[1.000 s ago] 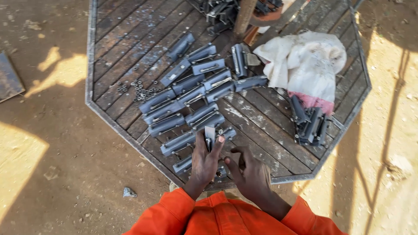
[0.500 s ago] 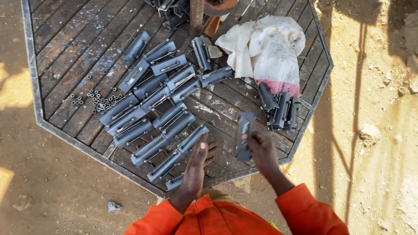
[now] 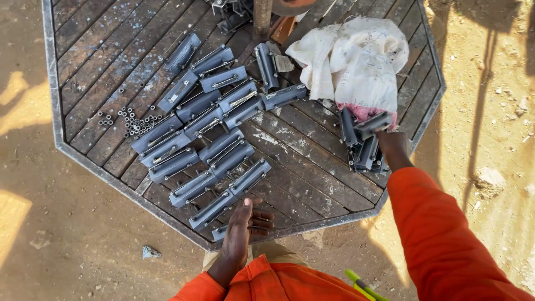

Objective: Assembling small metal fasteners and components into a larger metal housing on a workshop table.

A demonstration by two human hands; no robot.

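Item: my right hand (image 3: 390, 142), arm stretched out, fingers closed on a grey metal clamp (image 3: 372, 125) held just above the clamp pile (image 3: 362, 153). Item: my left hand (image 3: 244, 226), empty, half open, thumb raised, rests at the table edge (image 3: 312, 223), touching the nearest bracket (image 3: 220, 233).

about twenty grey brackets (image 3: 225, 151), one cloth (image 3: 356, 61)

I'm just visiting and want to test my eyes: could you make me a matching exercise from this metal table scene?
Things:
1. small nuts
2. white cloth
3. left hand
4. right hand

Places:
A. near table edge, by the closest grey bracket
B. far right of the table
C. left part of the table, loosely heaped
D. at the small bracket pile below the cloth

Pairs: 1-C, 2-B, 3-A, 4-D
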